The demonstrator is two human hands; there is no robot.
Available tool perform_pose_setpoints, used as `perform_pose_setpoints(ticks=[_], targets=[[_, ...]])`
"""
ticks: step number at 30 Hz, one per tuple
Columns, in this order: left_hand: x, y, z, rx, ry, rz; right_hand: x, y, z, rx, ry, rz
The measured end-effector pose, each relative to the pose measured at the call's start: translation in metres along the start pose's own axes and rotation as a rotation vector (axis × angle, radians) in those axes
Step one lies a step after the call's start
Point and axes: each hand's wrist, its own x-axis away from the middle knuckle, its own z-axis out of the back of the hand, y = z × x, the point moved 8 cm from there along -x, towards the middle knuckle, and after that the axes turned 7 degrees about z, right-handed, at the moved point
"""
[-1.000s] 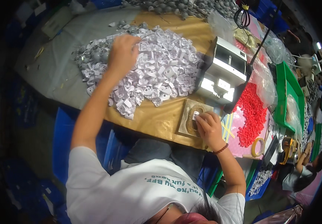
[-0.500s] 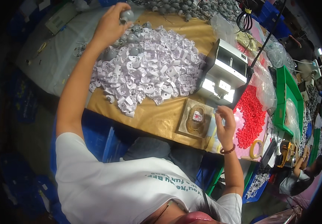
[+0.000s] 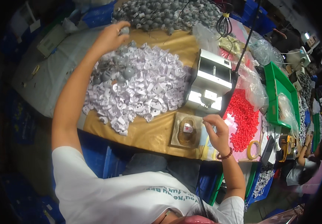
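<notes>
Head view. Left hand point(image 3: 109, 39) beyond the upper-left end of a pile of white plastic pieces point(image 3: 155, 89), with fingers wrapped around a gray ball point(image 3: 124, 31). Compared with one second ago, a shift from reaching into that pile, with no ball visible in the grasp, to a held ball clear of the pile; same kind of grasp as half a second ago. Several loose gray balls point(image 3: 128, 72) lying on the pile's upper-left part, now spread farther over the white pieces than at first.

Right hand point(image 3: 218, 131) just beside a square block point(image 3: 177, 140) near the front edge of the table point(image 3: 142, 139), apart from it, with fingers loosely bent; cannot tell whether anything small is pinched between them. One second ago, fingertips down at the block; since then, contact broken off. Left behind in the rounded recess of the block: a small white piece point(image 3: 188, 128) with a red mark, now uncovered and touched by neither hand. Meaning, as a judgement: handling at the block paused, with active grasping passed to the left hand among the gray balls.

Unchanged near the right hand: white machine point(image 3: 210, 84) behind the block, heap of red pieces point(image 3: 243, 130) and roll of yellow tape point(image 3: 248, 151) to the right.
</notes>
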Motion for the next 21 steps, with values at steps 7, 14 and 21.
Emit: perform_pose_setpoints(ticks=[7,14,21], targets=[[-0.028,0.102,0.078,0.451,0.397,-0.183,0.002,0.004,0.008,-0.016,0.015,-0.046],[-0.01,0.036,-0.018,-0.005,-0.188,0.083,0.005,0.001,0.007,-0.019,-0.003,-0.044],[-0.009,0.112,0.016,0.716,-0.078,0.019,0.015,0.018,0.004,-0.069,0.003,-0.128]])
